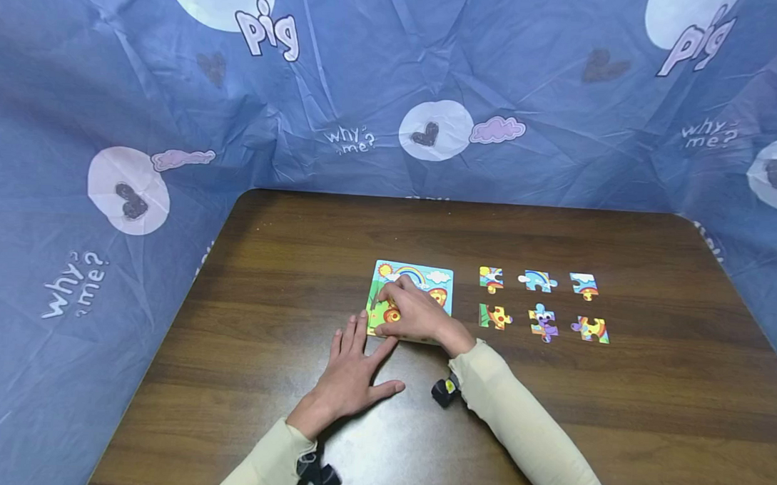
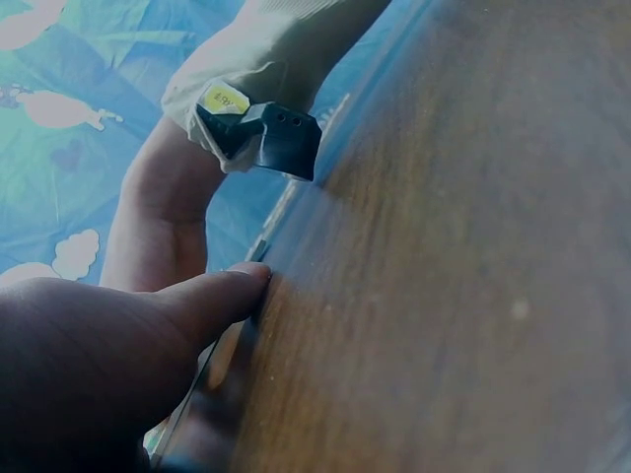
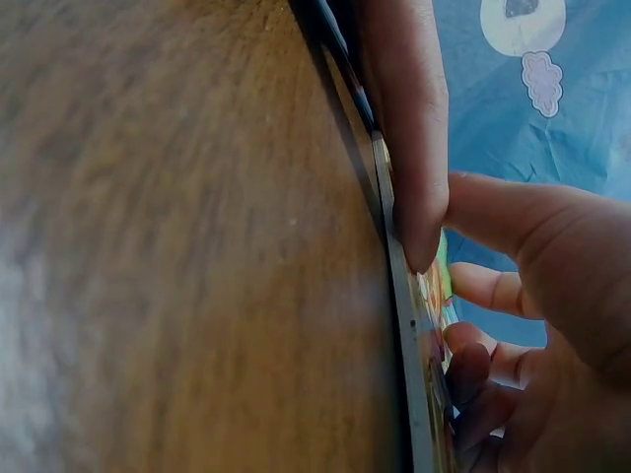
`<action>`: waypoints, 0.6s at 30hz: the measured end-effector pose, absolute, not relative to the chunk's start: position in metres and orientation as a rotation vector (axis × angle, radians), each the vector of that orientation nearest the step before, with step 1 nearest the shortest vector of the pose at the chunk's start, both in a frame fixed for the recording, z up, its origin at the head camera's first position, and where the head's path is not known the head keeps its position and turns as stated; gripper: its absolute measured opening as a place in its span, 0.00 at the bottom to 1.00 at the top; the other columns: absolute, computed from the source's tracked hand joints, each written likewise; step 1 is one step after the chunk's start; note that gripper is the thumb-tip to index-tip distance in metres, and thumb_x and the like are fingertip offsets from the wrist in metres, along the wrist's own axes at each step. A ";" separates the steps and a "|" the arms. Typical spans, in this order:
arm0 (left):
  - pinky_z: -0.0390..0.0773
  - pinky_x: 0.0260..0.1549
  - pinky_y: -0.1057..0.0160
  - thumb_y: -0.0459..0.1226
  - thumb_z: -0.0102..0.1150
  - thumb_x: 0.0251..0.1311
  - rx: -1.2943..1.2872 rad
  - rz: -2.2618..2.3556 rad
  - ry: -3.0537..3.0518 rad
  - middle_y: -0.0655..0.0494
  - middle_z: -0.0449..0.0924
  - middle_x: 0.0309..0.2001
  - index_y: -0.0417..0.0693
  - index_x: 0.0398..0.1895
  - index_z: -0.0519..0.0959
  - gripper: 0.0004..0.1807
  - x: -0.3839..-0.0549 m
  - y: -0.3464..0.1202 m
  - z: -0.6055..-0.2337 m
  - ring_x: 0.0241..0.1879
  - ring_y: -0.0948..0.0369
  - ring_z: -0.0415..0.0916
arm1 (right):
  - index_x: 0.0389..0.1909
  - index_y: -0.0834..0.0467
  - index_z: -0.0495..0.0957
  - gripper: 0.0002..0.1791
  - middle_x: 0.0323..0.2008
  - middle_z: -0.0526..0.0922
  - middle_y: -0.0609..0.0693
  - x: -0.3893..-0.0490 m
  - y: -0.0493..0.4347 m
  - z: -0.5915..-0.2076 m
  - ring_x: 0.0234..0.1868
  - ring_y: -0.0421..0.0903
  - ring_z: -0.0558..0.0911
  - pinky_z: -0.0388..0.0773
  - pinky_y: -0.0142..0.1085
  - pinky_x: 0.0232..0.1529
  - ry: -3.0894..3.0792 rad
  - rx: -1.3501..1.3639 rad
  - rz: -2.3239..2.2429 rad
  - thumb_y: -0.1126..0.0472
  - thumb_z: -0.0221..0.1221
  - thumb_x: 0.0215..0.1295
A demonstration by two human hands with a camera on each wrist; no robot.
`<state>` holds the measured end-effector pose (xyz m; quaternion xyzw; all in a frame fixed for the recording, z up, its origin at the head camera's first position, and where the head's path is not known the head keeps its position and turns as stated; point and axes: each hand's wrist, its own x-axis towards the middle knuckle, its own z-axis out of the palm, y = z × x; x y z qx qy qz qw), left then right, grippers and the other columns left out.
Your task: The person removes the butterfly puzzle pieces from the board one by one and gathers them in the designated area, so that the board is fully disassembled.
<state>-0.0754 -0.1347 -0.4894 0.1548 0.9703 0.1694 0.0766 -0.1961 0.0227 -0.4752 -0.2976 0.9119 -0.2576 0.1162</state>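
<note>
A square jigsaw puzzle board [image 1: 448, 273] with a sun, rainbow and clouds lies at the table's middle. My right hand [image 1: 418, 313] is over its lower left, thumb and curled fingers pinching a green puzzle piece [image 3: 447, 271], mostly hidden by the fingers. In the right wrist view, the board's thin edge [image 3: 406, 325] runs beside the right hand's fingers. My left hand [image 1: 348, 377] lies spread on the table, its fingertips at the board's lower left corner. In the left wrist view, the left thumb [image 2: 222, 296] sticks out over the wood.
Two rows of loose puzzle pieces [image 1: 543, 324] lie spaced apart to the right of the board. The brown wooden table [image 1: 265, 267] has rounded far corners. A blue printed cloth [image 1: 369, 70] hangs behind and at both sides.
</note>
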 end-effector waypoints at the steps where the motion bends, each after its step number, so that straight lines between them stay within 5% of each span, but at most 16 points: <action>1: 0.47 0.74 0.31 0.64 0.56 0.62 0.464 0.510 2.909 0.29 0.38 0.79 0.60 0.76 0.63 0.41 -0.075 -0.135 -0.489 0.79 0.34 0.38 | 0.53 0.50 0.76 0.30 0.49 0.73 0.53 -0.196 0.023 -0.475 0.37 0.45 0.75 0.75 0.39 0.38 2.671 -0.870 -0.760 0.47 0.74 0.49; 9: 0.47 0.74 0.31 0.64 0.55 0.62 0.462 0.505 2.904 0.29 0.38 0.80 0.61 0.76 0.62 0.41 -0.076 -0.134 -0.489 0.79 0.34 0.37 | 0.52 0.51 0.76 0.31 0.49 0.75 0.52 -0.196 0.024 -0.476 0.40 0.46 0.77 0.77 0.41 0.41 2.672 -0.866 -0.795 0.48 0.75 0.47; 18: 0.47 0.74 0.31 0.64 0.56 0.62 0.455 0.512 2.907 0.30 0.38 0.80 0.62 0.76 0.62 0.41 -0.076 -0.134 -0.489 0.79 0.34 0.37 | 0.48 0.53 0.78 0.28 0.36 0.80 0.48 -0.198 0.024 -0.479 0.38 0.42 0.77 0.74 0.36 0.40 2.691 -0.905 -0.839 0.50 0.76 0.47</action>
